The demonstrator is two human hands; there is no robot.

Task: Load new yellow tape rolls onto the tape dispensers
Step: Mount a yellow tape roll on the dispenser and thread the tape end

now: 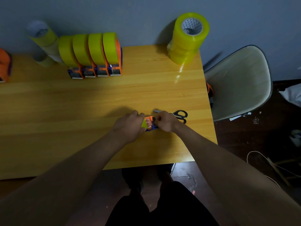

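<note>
Gripping the yellow tape roll [144, 124] with the left hand [130, 126], fingers curling over it. Pinching at the orange-and-blue tape dispenser [150, 123] with the right hand [164, 121], fingers curled tight. Working near the bench [81, 103] right edge (scissors [177, 115] lying just behind). Leaving open wood stretching left toward four loaded dispensers [96, 54].

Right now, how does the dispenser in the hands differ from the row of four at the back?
The dispenser in the hands is gripped by the left hand and right hand near the scissors; the row of four dispensers stands untouched, side by side. The held one is mostly hidden; the row's rolls show fully. Both are orange and blue with yellow tape.
</note>
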